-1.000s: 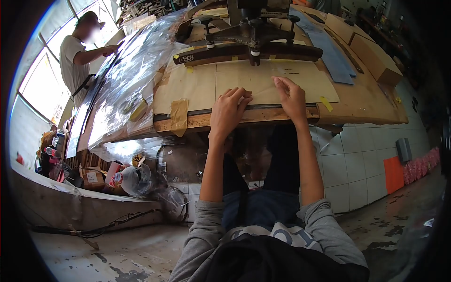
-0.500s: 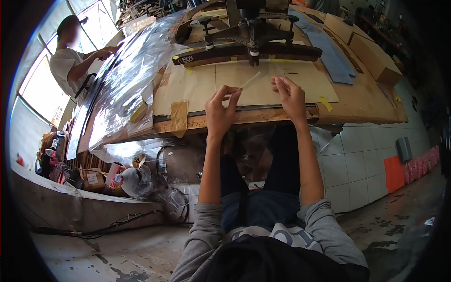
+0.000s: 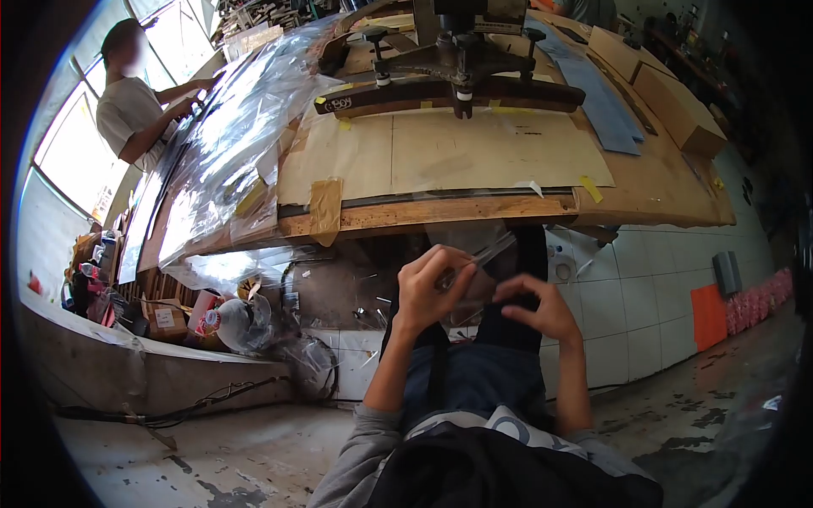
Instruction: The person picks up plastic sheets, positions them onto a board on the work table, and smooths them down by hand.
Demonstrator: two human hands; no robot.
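Note:
My left hand (image 3: 428, 288) is held below the table's front edge, above my lap. It pinches a narrow strip of clear plastic (image 3: 495, 250) that points up and to the right. Close by on the right is my right hand (image 3: 546, 311), its thumb and fingers apart and bent, nothing visible between them. Beyond both hands, a sheet of tan paper (image 3: 339, 157) lies on the table, with a small white scrap (image 3: 532, 187) near its front edge. Over the paper's far side stands a dark press bar (image 3: 389, 102) on a metal frame.
Crumpled clear plastic sheeting (image 3: 229, 161) covers the table's left side, where another person (image 3: 131, 110) works. Brown tape (image 3: 325, 212) hangs over the front edge. Blue sheets (image 3: 597, 102) and a cardboard box (image 3: 677, 108) lie at the right. Below left are a plastic jug (image 3: 237, 322) and clutter.
Both hands have come down and back from over the paper to below the table edge. The clear strip moved with my left hand. A white scrap now shows on the paper's front edge.

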